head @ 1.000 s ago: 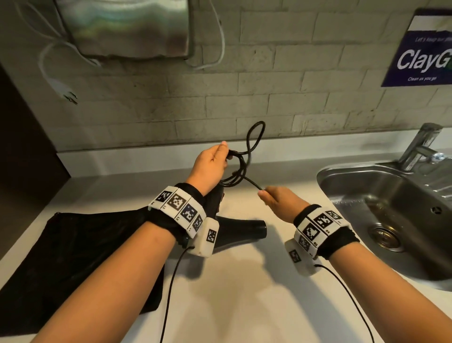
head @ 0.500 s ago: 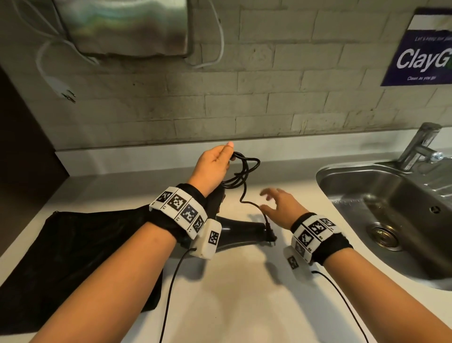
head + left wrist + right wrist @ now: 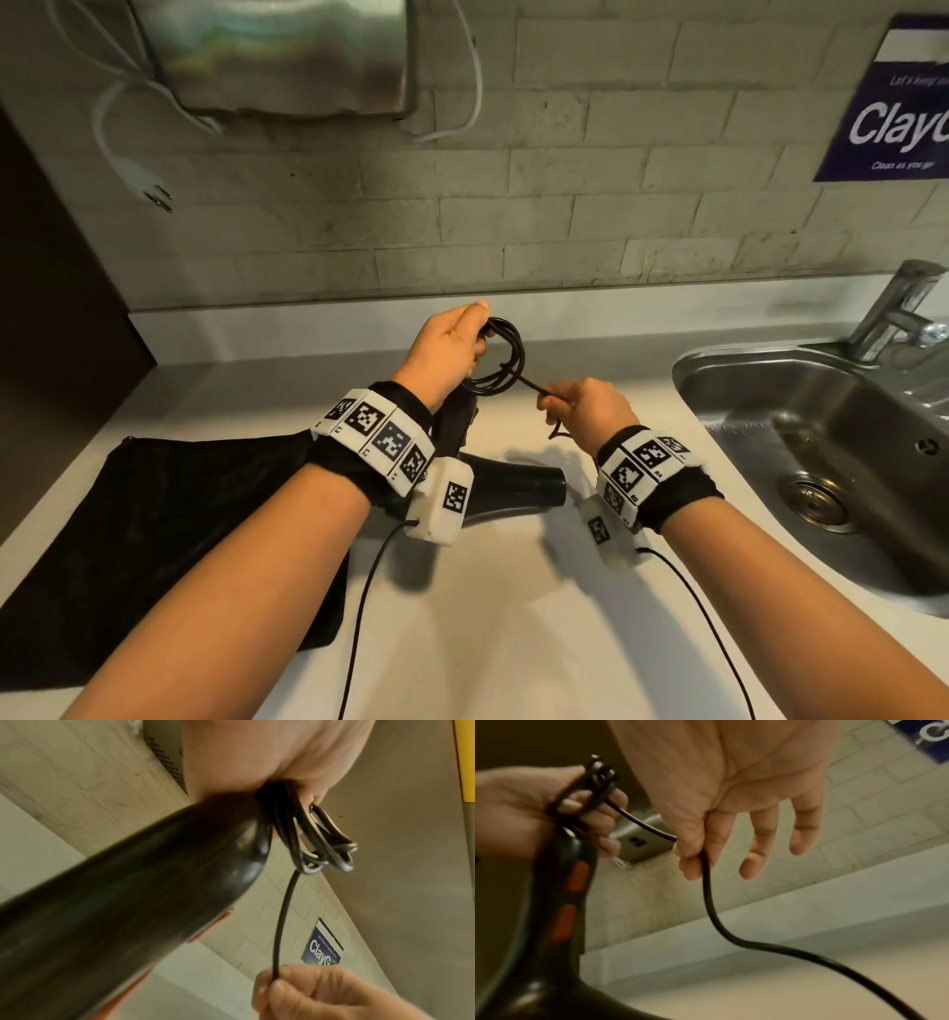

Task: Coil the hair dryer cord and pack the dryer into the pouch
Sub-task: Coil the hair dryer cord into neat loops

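Head view: left hand point(image 3: 452, 354) grips coiled cord point(image 3: 500, 360) against the dryer point(image 3: 513, 483) handle. Right hand point(image 3: 585, 411), open half a second ago, now pinches the loose tail again, ready for another loop. Pouch point(image 3: 169, 524) lies left of the dryer.

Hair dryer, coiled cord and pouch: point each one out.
hair dryer point(image 3: 518, 485), head view, on its barrel.
coiled cord point(image 3: 513, 360), head view, on the loops' right side.
pouch point(image 3: 169, 519), head view, on the flat black fabric.

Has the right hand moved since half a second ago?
Yes. The right hand has closed on the cord and shifted slightly away from the sink, toward the left hand.
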A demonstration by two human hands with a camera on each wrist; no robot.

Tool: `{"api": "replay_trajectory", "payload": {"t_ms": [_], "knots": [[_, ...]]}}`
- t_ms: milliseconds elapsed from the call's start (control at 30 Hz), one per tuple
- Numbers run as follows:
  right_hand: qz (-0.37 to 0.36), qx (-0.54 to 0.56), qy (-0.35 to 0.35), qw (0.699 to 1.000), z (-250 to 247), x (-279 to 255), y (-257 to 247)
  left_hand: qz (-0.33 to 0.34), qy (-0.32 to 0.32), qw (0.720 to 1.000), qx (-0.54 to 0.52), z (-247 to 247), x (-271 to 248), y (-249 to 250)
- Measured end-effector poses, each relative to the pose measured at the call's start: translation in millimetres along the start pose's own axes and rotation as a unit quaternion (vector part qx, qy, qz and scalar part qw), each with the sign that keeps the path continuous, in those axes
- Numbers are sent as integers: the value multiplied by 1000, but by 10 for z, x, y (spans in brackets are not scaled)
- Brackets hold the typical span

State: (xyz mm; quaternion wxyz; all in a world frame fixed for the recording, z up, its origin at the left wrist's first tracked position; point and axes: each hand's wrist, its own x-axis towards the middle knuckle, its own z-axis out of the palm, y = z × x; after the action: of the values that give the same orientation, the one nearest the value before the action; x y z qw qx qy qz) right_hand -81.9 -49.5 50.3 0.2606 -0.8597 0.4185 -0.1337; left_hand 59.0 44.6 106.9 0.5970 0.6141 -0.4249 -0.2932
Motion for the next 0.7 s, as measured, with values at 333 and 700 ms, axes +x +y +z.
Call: {"api": "replay_trajectory", "payload": {"t_ms": [333, 700], "knots": [[22, -110, -33, 993, -3, 56, -71, 51, -14, 998, 28, 18, 11, -59], [-106, 261, -119, 952, -213, -194, -410, 66, -21, 997, 27, 9, 51, -94]]}}
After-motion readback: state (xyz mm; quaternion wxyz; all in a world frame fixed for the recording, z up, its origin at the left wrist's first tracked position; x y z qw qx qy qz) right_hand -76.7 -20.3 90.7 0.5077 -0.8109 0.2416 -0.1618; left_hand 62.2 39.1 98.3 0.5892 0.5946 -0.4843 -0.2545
